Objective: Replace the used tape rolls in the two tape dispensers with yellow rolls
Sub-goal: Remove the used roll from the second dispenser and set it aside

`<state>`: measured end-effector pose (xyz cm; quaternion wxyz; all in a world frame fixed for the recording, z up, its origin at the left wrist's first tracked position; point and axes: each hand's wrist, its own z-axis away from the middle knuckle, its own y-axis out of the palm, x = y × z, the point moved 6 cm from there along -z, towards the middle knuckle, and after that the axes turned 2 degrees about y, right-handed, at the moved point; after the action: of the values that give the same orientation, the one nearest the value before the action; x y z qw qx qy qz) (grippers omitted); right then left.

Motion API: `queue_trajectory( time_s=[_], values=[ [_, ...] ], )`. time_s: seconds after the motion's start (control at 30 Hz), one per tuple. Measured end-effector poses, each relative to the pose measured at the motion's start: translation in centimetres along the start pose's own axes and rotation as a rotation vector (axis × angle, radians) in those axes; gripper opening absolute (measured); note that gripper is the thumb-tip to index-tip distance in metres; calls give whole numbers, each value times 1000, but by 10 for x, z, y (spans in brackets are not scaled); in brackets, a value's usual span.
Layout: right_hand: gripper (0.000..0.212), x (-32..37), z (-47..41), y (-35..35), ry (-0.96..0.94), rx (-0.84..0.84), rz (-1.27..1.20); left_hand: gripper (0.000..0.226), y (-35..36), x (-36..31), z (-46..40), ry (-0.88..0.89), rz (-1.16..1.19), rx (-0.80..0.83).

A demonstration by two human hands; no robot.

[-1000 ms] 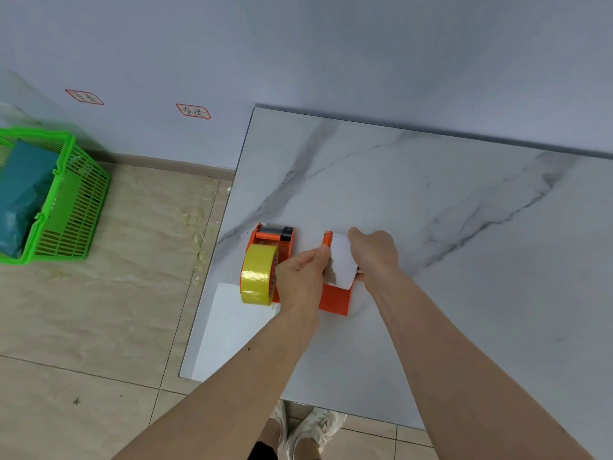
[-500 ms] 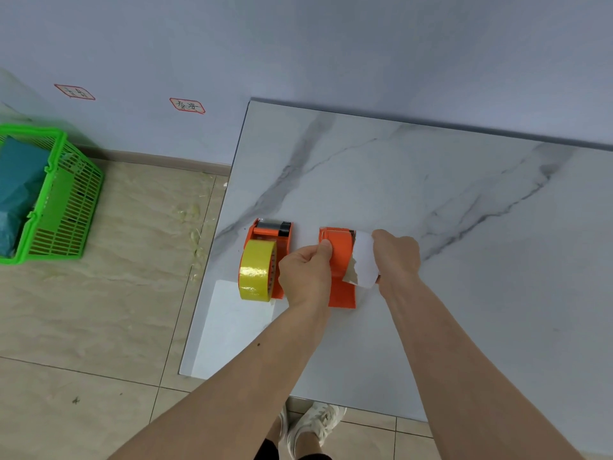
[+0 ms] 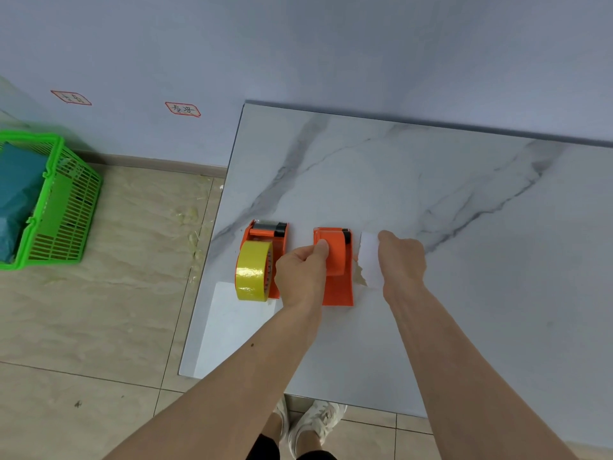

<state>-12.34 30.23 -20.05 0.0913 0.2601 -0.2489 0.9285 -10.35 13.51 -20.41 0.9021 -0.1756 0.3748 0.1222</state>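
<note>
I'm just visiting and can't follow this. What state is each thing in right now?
Left dispenser: holds a yellow roll.
Right dispenser: no roll on it, steadied by the left hand.
White roll: off the dispenser, gripped by the right hand.
Green basket: on the floor, with teal contents.

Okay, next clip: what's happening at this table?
A person is swapping tape rolls in two orange dispensers on a marble table. The left dispenser already carries a yellow roll. The left hand holds down the right dispenser, which has no roll on it, while the right hand holds the white used roll just beside it. No second yellow roll is in view.
</note>
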Motion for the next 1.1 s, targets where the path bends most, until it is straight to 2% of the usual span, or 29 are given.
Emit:
queue_trajectory(
  time_s=[0.13, 0.23, 0.3, 0.4, 0.5, 0.57, 0.67, 0.73, 0.9, 1.1],
  values=[
    [33, 7, 12, -7, -26, 19, -46, 31, -1, -4, 2, -4, -76, 3],
    [38, 16, 25, -13, -28, 66, -85, 76, -5, -13, 9, 19, -101, -56],
    [41, 22, 33, -17, -30, 107, -95, 85, -6, -26, 16, 93, -110, -83],
    [43, 31, 40, -22, -53, 119, -120, 70, 0, -51, 35, 210, -123, -19],
    [30, 41, 53, -33, -94, 125, -169, 66, 16, -70, 53, 258, -106, 106],
    [19, 47, 62, -45, -103, 135, -205, 65, 29, -84, 67, 243, -100, 212],
    [41, 54, 68, -64, -153, 157, -238, 70, 47, -98, 88, 197, -134, 361],
    [46, 59, 75, -75, -166, 176, -252, 72, 56, -105, 101, 156, -156, 423],
    [25, 59, 90, -99, -136, 214, -331, 66, 70, -113, 130, 132, -154, 542],
    [26, 57, 113, -133, -159, 181, -429, 61, 81, -121, 158, 171, -202, 628]
  ],
)
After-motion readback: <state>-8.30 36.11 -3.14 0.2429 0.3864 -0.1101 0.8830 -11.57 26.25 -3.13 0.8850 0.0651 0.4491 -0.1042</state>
